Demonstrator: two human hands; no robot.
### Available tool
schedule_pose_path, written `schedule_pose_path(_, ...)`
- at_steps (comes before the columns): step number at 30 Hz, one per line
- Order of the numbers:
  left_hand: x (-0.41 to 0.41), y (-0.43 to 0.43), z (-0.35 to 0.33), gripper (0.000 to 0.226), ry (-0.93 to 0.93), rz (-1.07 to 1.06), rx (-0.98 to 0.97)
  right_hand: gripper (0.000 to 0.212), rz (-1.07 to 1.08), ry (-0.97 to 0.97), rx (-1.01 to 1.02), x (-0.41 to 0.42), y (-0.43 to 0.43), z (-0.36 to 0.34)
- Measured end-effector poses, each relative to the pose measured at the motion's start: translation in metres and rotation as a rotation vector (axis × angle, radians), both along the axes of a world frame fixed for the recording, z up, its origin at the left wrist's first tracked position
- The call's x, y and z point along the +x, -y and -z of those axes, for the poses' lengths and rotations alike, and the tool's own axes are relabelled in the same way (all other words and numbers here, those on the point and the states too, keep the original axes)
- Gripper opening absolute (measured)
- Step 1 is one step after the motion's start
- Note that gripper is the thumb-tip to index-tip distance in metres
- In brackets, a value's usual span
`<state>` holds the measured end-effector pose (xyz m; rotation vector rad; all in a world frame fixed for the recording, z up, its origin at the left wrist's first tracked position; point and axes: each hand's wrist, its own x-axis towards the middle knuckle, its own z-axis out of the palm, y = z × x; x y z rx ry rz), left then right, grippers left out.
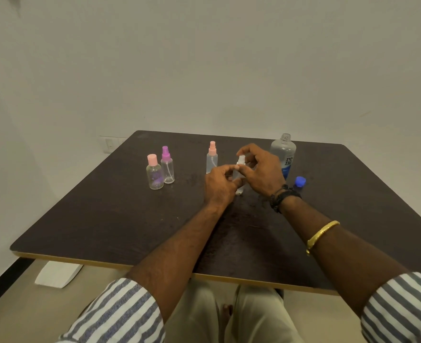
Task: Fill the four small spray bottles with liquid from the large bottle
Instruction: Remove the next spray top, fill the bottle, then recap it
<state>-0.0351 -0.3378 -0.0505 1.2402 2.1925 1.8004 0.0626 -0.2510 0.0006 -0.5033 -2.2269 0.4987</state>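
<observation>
Pale, bare wall (229,58) fills the far half of my view, with a switch plate (110,144) low down behind the left far corner of the worktop (105,219). That worktop is dark brown with a light edge along the near side, and a white sheet (58,274) lies on the floor (11,305) below its near left corner.

Both my forearms reach out from striped sleeves (120,313) to meet just right of the middle. My right hand (259,169) has its fingers curled over the white spray top of the clear spray bottle (237,174), pinching it from above. My left hand (220,185) wraps the body of that same bottle lower down, its base showing below my thumb at the worktop. My right arm carries a gold bangle (322,235) and dark bead bands (282,196) at the wrist.

Just behind my right hand, far right, the large bottle (283,154) stands upright with its neck uncapped and a blue label. The pink spray bottle (212,158) stands upright just left of my hands. Well apart to the left, the purple spray bottle (167,167) and the squat pink-capped bottle (154,175) stand side by side, nearly touching. The blue cap (300,181) lies on the worktop near the large bottle's foot, to its right.
</observation>
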Motion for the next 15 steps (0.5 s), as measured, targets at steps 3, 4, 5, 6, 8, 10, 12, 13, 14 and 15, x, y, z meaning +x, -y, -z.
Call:
schedule_pose_path(3, 0.0007, 0.0008, -0.0011, 0.034, -0.005, -0.009, 0.001, 0.024, 0.013, 0.004, -0.002, -0.0012, 0.0004, 0.0001)
schedule_pose_path(4, 0.0009, 0.0009, -0.0015, 0.033, -0.006, -0.016, 0.007, 0.023, 0.022, 0.001, 0.004, -0.0021, 0.0010, -0.0001)
schedule_pose_path(5, 0.0009, 0.0010, -0.0014, 0.033, -0.014, -0.024, 0.012, 0.023, 0.033, -0.002, 0.008, -0.0032, 0.0018, -0.0001)
schedule_pose_path(6, 0.0005, 0.0014, -0.0012, 0.033, -0.026, -0.033, 0.014, 0.023, 0.043, -0.003, 0.009, -0.0043, 0.0028, 0.0002)
schedule_pose_path(8, 0.0001, 0.0013, -0.0008, 0.033, -0.042, -0.042, 0.010, 0.024, 0.060, -0.006, 0.003, -0.0056, 0.0043, 0.0008)
schedule_pose_path(10, 0.0001, 0.0009, 0.0008, 0.033, -0.043, -0.043, 0.011, 0.024, 0.065, -0.022, -0.010, -0.0057, 0.0051, 0.0024)
schedule_pose_path(12, 0.0021, 0.0010, 0.0023, 0.033, -0.049, -0.049, 0.022, 0.025, 0.068, -0.038, -0.023, -0.0052, 0.0062, 0.0047)
schedule_pose_path(13, 0.0034, 0.0016, 0.0027, 0.033, -0.051, -0.051, 0.027, 0.026, 0.072, -0.044, -0.026, -0.0048, 0.0070, 0.0061)
schedule_pose_path(14, 0.0043, 0.0018, 0.0028, 0.033, -0.048, -0.051, 0.029, 0.027, 0.074, -0.050, -0.027, -0.0041, 0.0076, 0.0071)
schedule_pose_path(15, 0.0043, 0.0020, 0.0029, 0.031, -0.045, -0.053, 0.028, 0.029, 0.069, -0.056, -0.031, -0.0035, 0.0078, 0.0083)
